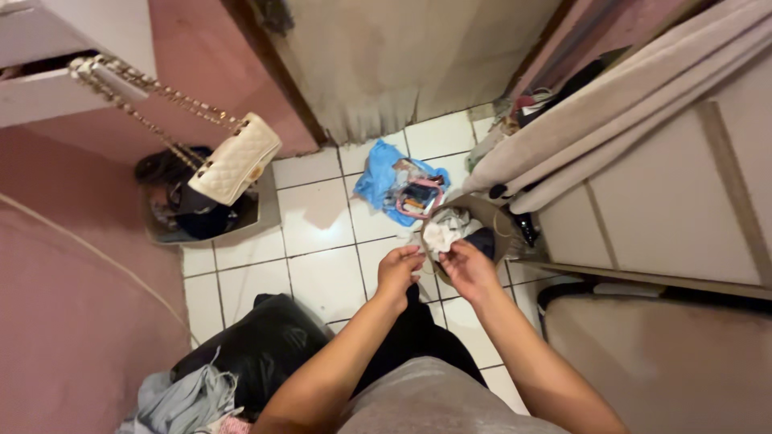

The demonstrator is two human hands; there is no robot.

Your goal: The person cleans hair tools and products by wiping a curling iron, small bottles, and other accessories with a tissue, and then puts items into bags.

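I look straight down at a white tiled floor (322, 217). My left hand (397, 270) and my right hand (467, 268) are held close together in front of me, fingers curled, above a small round bin (487, 210) with white crumpled material and dark items in it. Something small and pale seems pinched between the fingertips, but it is too small to identify. Just beyond the bin lies a blue plastic bag (381, 178) with a pink-edged pouch and small items on it.
A cream quilted handbag (236, 159) hangs by a gold chain from an open drawer at upper left, over a tray of dark items. A black bag (265, 350) and grey-blue cloth lie at lower left. Beige fabric (611, 112) drapes over a white cabinet at right.
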